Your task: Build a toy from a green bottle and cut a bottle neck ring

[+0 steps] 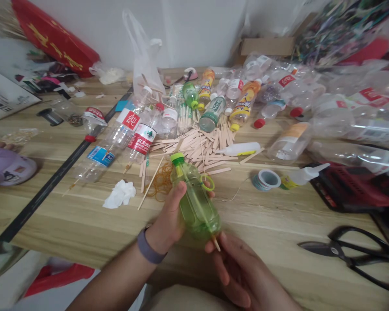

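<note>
A green plastic bottle (197, 201) with a light green cap lies tilted in my left hand (173, 209), whose thumb presses its near side and whose fingers wrap behind it. A thin wooden stick (216, 243) pokes out of the bottle's base. Beside that tip is my right hand (233, 268), its thumb and forefinger close to the stick; whether they pinch it is unclear. Around the bottle's far side shows a yellow-green ring (207, 182). Rubber bands (160, 181) and a loose skewer (151, 183) lie just beyond my left hand.
Flat wooden sticks (197, 149) and many plastic bottles (290, 93) cover the table's back. Black scissors (340, 250), a wire spool (266, 179) and a glue bottle (303, 175) are right. Left are crumpled tissue (119, 194), a black bar (52, 196) and another person's hand holding a purple bottle (14, 166).
</note>
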Action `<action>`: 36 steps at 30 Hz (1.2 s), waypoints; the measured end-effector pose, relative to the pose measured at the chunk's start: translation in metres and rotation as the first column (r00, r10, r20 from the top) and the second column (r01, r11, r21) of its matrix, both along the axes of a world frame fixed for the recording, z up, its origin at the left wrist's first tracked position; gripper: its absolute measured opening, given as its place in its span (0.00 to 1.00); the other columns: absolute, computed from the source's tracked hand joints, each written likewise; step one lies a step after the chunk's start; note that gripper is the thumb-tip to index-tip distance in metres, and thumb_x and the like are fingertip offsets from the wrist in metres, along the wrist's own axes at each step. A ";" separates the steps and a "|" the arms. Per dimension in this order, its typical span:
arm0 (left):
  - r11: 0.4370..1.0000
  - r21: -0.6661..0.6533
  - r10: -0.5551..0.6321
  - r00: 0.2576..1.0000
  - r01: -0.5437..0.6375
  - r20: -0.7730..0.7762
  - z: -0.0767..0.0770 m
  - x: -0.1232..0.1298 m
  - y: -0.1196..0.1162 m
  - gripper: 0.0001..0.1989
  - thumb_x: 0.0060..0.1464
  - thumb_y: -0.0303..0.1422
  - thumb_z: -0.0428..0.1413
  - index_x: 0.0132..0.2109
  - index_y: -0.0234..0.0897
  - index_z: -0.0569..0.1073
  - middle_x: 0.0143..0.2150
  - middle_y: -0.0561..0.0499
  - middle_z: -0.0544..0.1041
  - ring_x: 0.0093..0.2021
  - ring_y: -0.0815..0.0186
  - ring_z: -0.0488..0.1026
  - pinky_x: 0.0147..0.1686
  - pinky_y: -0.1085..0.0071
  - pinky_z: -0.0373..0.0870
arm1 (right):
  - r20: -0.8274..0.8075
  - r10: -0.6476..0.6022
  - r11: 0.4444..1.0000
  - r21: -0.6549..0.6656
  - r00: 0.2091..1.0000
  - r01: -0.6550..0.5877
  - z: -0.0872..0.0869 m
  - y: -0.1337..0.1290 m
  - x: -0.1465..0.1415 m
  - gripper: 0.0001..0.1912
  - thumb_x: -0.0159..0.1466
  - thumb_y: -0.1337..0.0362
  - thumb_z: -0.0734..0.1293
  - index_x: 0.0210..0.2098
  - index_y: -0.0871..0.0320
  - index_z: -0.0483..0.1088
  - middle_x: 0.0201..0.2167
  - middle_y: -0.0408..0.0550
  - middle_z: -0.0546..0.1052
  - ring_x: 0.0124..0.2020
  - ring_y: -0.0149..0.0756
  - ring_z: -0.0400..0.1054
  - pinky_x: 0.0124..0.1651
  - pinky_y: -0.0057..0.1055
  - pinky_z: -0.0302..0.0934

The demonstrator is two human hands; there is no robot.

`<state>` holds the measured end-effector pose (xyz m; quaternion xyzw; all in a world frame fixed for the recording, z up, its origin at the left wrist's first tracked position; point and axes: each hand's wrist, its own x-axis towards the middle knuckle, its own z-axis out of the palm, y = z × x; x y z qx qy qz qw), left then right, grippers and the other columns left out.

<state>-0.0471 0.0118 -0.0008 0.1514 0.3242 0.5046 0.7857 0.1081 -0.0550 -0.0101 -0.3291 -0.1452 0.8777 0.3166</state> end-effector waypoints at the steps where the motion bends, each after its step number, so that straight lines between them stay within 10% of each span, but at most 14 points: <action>1: 1.000 -0.004 0.001 1.000 -0.001 -0.004 0.000 0.000 0.000 0.31 0.38 0.55 0.71 0.41 0.32 0.82 0.35 0.46 0.83 0.32 0.62 0.77 0.34 0.70 0.74 | 0.007 -0.016 0.999 -0.030 1.000 0.016 0.001 0.001 0.000 0.23 0.57 0.45 0.76 0.32 0.60 0.74 0.14 0.35 0.69 0.08 0.15 0.44 0.11 0.17 0.37; 13: 0.999 -0.009 0.054 0.999 -0.053 0.011 -0.005 0.002 0.002 0.29 0.39 0.54 0.71 0.39 0.34 0.80 0.32 0.49 0.82 0.34 0.58 0.79 0.34 0.69 0.74 | -0.085 -0.012 0.999 -0.043 0.996 0.008 0.000 0.000 -0.001 0.18 0.58 0.49 0.76 0.31 0.60 0.76 0.13 0.36 0.70 0.07 0.16 0.47 0.10 0.16 0.39; 24: 0.979 0.023 -0.205 0.968 0.204 0.146 -0.010 0.003 0.002 0.24 0.53 0.47 0.64 0.47 0.31 0.80 0.39 0.43 0.83 0.36 0.60 0.79 0.40 0.65 0.76 | 0.078 -0.013 1.000 -0.019 0.997 0.015 0.009 0.018 -0.002 0.25 0.48 0.46 0.81 0.27 0.59 0.71 0.13 0.34 0.68 0.07 0.14 0.45 0.11 0.17 0.37; 36: 0.984 -0.010 -0.173 0.963 0.179 0.206 -0.014 -0.006 0.010 0.32 0.46 0.55 0.65 0.46 0.30 0.80 0.34 0.45 0.82 0.22 0.66 0.75 0.15 0.75 0.67 | 0.348 0.151 0.963 0.158 0.925 -0.217 -0.014 0.042 -0.013 0.32 0.52 0.33 0.72 0.30 0.57 0.67 0.13 0.34 0.67 0.07 0.18 0.44 0.11 0.21 0.35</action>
